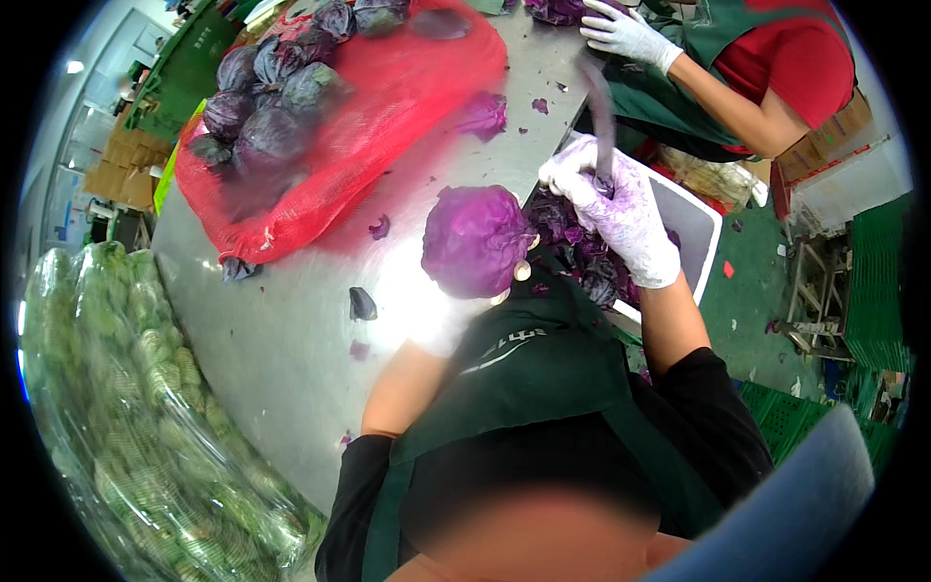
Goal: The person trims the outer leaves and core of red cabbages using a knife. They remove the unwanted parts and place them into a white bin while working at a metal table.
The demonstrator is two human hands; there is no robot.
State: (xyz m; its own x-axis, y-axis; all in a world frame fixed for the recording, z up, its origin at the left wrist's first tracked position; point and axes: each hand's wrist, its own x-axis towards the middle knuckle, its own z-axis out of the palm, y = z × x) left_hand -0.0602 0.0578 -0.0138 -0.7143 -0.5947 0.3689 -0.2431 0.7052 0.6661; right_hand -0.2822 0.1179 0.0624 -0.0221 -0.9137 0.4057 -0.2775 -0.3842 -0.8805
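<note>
In my gloved left hand [451, 324] rests a trimmed purple cabbage [473, 240], held above the table's edge with fingertips showing along its right side. My right hand [618, 211], in a white glove stained purple, grips a knife [603, 124] whose blurred blade points up and away from me. Beneath the right hand, a white foam box [702, 273] holds dark purple outer leaves [600, 280]. A red mesh sack [407, 124] lies spread on the metal table, with several untrimmed purple cabbages [273, 138] on it.
Loose leaf scraps [362, 304] dot the steel table [291, 349]. Bagged green vegetables [153, 407] line its left side. Across the far right corner, a co-worker's gloved hand [629, 36] touches another purple cabbage [556, 10]. Green crates [880, 284] stand at right on the littered green floor [749, 313].
</note>
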